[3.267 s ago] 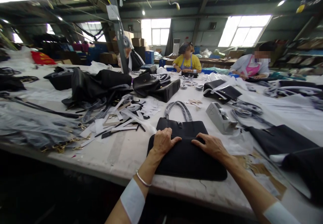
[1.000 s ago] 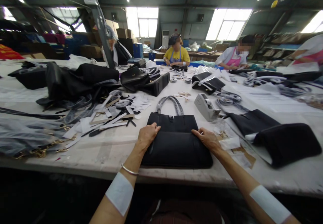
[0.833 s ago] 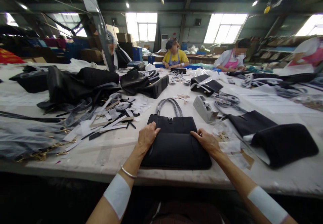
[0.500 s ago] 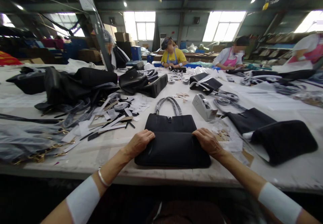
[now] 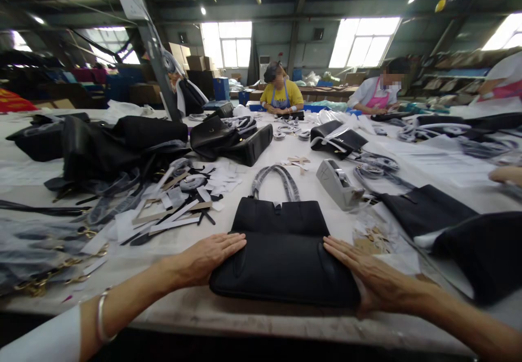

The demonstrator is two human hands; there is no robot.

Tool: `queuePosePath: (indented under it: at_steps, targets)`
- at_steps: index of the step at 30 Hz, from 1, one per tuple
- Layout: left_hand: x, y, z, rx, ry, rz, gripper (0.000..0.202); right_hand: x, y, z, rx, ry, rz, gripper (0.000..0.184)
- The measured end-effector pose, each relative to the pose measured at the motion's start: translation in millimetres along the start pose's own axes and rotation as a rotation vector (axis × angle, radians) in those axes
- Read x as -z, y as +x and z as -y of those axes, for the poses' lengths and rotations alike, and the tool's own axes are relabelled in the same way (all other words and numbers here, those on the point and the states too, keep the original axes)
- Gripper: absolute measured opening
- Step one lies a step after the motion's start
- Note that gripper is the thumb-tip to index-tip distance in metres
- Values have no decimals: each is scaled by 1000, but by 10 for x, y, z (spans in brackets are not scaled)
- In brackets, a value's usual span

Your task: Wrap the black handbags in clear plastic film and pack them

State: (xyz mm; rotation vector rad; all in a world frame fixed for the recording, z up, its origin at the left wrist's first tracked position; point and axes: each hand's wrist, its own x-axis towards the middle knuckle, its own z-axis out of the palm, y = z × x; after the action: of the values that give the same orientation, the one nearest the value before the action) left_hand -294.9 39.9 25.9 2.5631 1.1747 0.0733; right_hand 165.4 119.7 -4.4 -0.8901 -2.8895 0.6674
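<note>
Lying flat near the front edge of the pale desk (image 5: pixel 183 309), a black handbag (image 5: pixel 285 269) sits between the person's two hands, its base toward the person. The left hand (image 5: pixel 214 257) is open, with fingers straight and close together, their tips resting on the bag's left side. The right hand (image 5: pixel 362 275) is open too, its extended fingers laid along the bag's right side and its palm by the lower right corner. Across the bag runs a crease, and above it the upper part narrows to a small notch at the top. Beyond that edge, two plastic-wrapped handles (image 5: pixel 294 185) arch away over the desk.

Just beyond the right hand are a grey tape dispenser (image 5: pixel 340 188) and some small tan pieces (image 5: pixel 373 239); farther right lies another black bag (image 5: pixel 485 256). To the left, white and black strips (image 5: pixel 175 218) are heaped near plastic-covered straps with gold clasps (image 5: pixel 44 278). Black bags (image 5: pixel 153 133) are piled behind them. Across the desk sit a person in a yellow top (image 5: pixel 293 95) and a person in a pink apron (image 5: pixel 377 100).
</note>
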Motion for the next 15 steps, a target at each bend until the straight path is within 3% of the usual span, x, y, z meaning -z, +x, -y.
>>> queuePosePath:
  at_steps: [5, 8, 10, 13, 15]
  targets:
    - [117, 144, 142, 176, -410, -111, 53, -130, 102, -87, -69, 94, -142, 79]
    - [131, 354, 298, 378, -574, -248, 37, -78, 317, -153, -204, 224, -287, 55]
    - [131, 536, 399, 506, -599, -358, 40, -9, 521, -205, -344, 319, -392, 44]
    - [146, 766, 494, 601, -587, -448, 55, 96, 802, -264, -503, 411, -508, 54]
    - [152, 826, 511, 633, -583, -464, 59, 137, 900, -278, -510, 422, -511, 60]
